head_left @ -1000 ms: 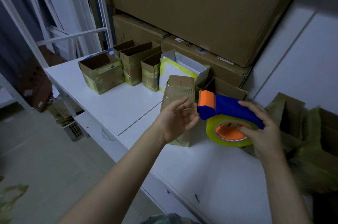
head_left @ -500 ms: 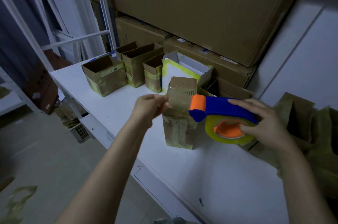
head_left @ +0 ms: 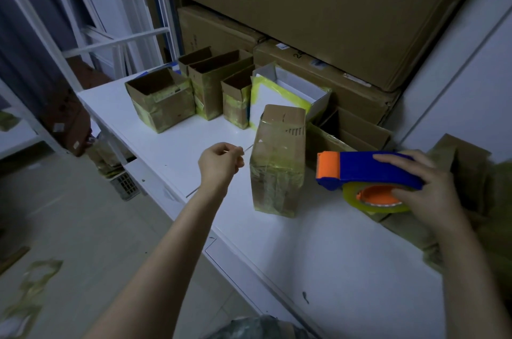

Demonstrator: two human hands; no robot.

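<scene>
Now dispenser point(head_left: 360, 169) off box point(head_left: 279, 169), left hand point(head_left: 220, 164) back, pinching tape point(head_left: 247, 148)

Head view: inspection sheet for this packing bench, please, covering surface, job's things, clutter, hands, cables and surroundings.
Surface: white table, with a few dark marks near its front edge.
Job's things: taped carton stands upright; blue-and-orange tape dispenser is to its right, apart from it.
Clutter: open cartons in a row at the back; white box edged in yellow tape; crumpled brown packaging at the right.
Hands: left hand has curled fingers and seems to pinch a thin strip leading to the carton; right hand grips the dispenser.
Cables: nothing seen.
Surroundings: large cartons stacked behind; tape scraps on the floor.
</scene>
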